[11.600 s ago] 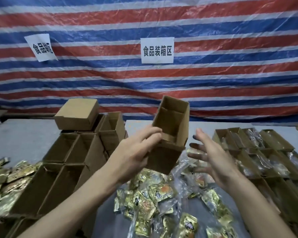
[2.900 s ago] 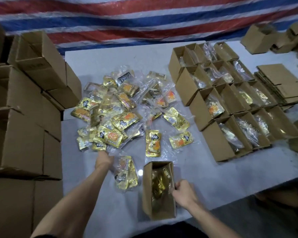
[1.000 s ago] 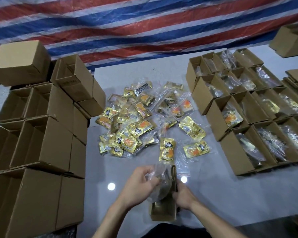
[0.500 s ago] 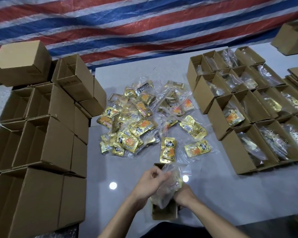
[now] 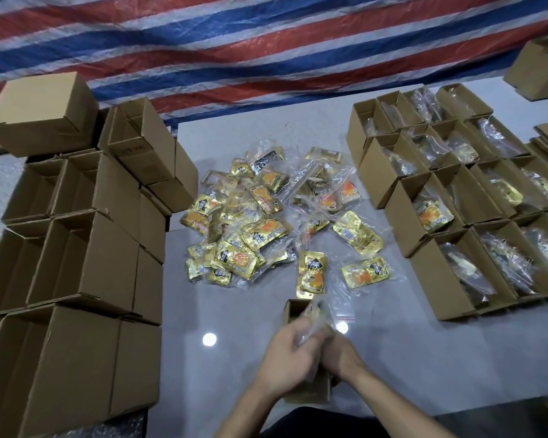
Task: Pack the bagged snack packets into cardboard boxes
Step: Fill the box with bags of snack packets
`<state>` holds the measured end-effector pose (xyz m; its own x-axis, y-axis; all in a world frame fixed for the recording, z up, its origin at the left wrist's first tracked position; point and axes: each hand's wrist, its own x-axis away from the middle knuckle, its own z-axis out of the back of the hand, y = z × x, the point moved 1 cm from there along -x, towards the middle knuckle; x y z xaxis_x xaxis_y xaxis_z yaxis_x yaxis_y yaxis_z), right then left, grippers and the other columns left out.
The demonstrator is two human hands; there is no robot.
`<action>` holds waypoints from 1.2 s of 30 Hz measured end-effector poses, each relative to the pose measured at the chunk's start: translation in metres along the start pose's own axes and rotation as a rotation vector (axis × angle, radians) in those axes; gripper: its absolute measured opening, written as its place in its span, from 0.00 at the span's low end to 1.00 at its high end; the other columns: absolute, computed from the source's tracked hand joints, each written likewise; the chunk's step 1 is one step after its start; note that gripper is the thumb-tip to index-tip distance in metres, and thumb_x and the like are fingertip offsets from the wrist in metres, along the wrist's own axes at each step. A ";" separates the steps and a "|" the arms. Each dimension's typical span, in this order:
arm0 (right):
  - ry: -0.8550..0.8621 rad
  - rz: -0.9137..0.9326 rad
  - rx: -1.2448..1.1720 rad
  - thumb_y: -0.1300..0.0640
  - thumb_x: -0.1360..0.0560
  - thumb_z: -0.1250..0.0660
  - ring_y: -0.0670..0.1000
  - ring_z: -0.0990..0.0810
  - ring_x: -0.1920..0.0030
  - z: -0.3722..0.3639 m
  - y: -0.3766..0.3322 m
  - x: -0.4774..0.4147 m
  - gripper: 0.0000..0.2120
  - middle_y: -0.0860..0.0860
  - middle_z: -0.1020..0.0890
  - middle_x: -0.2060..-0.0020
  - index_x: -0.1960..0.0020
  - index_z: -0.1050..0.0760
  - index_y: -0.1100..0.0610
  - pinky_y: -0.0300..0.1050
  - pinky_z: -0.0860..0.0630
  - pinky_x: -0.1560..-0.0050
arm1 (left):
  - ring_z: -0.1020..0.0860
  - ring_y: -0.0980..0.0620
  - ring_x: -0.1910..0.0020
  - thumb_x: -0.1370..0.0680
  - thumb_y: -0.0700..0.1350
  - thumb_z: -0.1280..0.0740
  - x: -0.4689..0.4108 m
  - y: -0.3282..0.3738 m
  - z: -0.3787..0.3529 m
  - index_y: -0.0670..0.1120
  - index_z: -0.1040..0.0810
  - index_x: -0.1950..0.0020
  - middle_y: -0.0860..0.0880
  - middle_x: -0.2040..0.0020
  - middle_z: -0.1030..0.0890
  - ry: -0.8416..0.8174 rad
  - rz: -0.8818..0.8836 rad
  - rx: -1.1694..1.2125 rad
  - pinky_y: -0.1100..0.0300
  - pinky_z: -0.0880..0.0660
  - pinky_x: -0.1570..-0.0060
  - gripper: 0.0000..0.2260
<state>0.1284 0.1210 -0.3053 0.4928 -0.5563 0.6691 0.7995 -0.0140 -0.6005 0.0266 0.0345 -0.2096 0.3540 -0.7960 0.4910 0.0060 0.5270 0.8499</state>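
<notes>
Hands are met low and central, right at the near edge of the grey table (image 5: 408, 358), and both are crowded over a small cardboard box (image 5: 293, 311) stood upright with its mouth open upward. A clear bag of gold snack packets (image 5: 318, 314) is held at that mouth, and its upper part is seen sticking up above the rim, blurred. The left hand (image 5: 283, 358) is wrapped round the bag, fingers curled over the plastic. The right hand (image 5: 340, 358) is curled on the box's right wall, touching the bag, and its fingertips are hidden.

Just beyond the box, a loose pile of bagged packets (image 5: 260, 222) is spread across the middle of the table, gold and orange under clear plastic. Two bags are left lying apart at its near side. To the right, rows of open boxes (image 5: 450, 279) are packed side by side, and a bag is seen inside each one that can be made out. To the left, stacked boxes (image 5: 83, 263) are piled in tiers, their open sides turned various ways. Behind everything a red, white and blue striped tarp (image 5: 266, 42) is hung.
</notes>
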 end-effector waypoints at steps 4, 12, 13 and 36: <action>-0.015 0.020 -0.055 0.54 0.23 0.36 0.48 0.19 0.50 0.006 0.005 0.001 0.03 0.48 0.16 0.53 0.54 0.24 0.48 0.38 0.24 0.53 | 0.19 0.49 0.50 0.21 0.44 0.37 0.011 0.003 0.010 0.43 0.18 0.46 0.43 0.51 0.16 -0.030 -0.047 0.171 0.52 0.25 0.44 0.10; -0.039 -0.085 -0.075 0.62 0.24 0.37 0.57 0.16 0.53 0.013 0.007 -0.001 0.13 0.56 0.16 0.50 0.41 0.25 0.52 0.52 0.17 0.54 | 0.20 0.39 0.56 0.22 0.39 0.37 -0.001 -0.025 0.014 0.39 0.19 0.42 0.34 0.50 0.17 -0.010 0.125 0.462 0.47 0.25 0.55 0.12; -0.059 -0.099 -0.077 0.63 0.24 0.39 0.59 0.15 0.55 0.013 0.008 -0.001 0.16 0.57 0.17 0.50 0.38 0.27 0.52 0.54 0.16 0.56 | 0.18 0.43 0.57 0.20 0.38 0.39 -0.004 -0.031 0.014 0.39 0.20 0.44 0.38 0.54 0.16 -0.005 0.141 0.427 0.51 0.24 0.56 0.10; -0.014 -0.116 0.071 0.62 0.26 0.40 0.55 0.21 0.51 -0.010 -0.012 -0.008 0.10 0.56 0.21 0.49 0.46 0.29 0.56 0.42 0.24 0.63 | 0.25 0.41 0.35 0.19 0.44 0.42 -0.052 -0.071 -0.024 0.41 0.34 0.31 0.40 0.33 0.25 0.093 0.412 -0.267 0.53 0.29 0.36 0.17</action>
<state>0.1121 0.1174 -0.3075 0.4003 -0.5426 0.7385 0.8732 -0.0186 -0.4870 0.0306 0.0461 -0.3000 0.4589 -0.4821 0.7463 0.0833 0.8597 0.5040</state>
